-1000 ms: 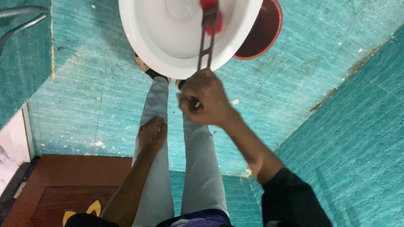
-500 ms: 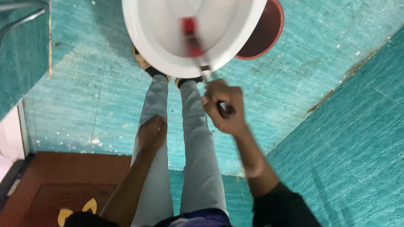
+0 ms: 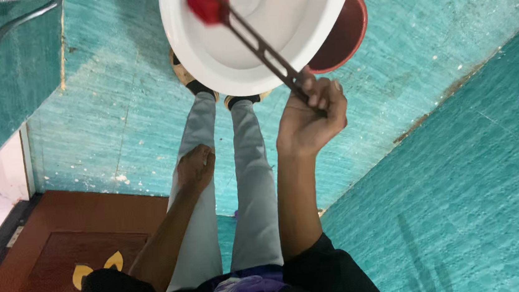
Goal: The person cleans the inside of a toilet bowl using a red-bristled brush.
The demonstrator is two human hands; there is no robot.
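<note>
Brush in the toilet bowl

The right hand gripped the dark-handled brush, its red head inside the white toilet bowl; the left hand rested loosely curled on the thigh.

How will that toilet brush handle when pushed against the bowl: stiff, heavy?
Probably stiff: the brush handle stays straight from right hand to red head. Likely light: its handle is thin and slotted, held one-handed. May skid on the glossy bowl.

I see white toilet bowl, red brush head w/ dark brown handle inside it, dark red bucket just behind bowl, streaky teal floor round bowl, light grey trousers below it, brown door w/ yellow petal motif.
</note>
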